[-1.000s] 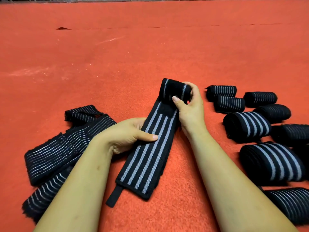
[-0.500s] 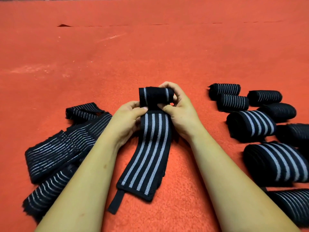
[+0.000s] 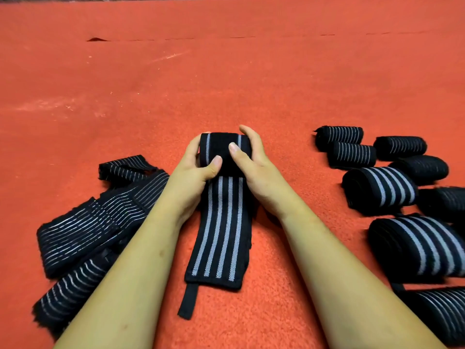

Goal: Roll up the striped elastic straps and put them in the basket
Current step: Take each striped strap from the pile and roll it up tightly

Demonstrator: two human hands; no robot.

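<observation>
1. Head view: the left hand (image 3: 193,170) grips the left end of the rolled part of a strap (image 3: 221,227). Its fingers are curled round the roll and the thumb presses on the front.
2. The right hand (image 3: 254,162) grips the right end of the same roll, with the fingers curled over the top and the thumb lying on the front face.
3. The strap is black with four grey stripes. Its rolled part is held between both hands, about the middle of the red mat (image 3: 226,71) from left to right. The unrolled part runs toward the person and lies flat on the mat between the two forearms.
4. A narrow black tab (image 3: 187,301) sticks out from the near end of the strap, at its left corner.
5. Loose straps (image 3: 95,222) lie in an overlapping pile on the left side of the mat, partly hidden by the left forearm.
6. Rolled straps (image 3: 377,190) lie in a group on the right side of the mat, close together. Some have wide stripes and some have thin ones.
</observation>
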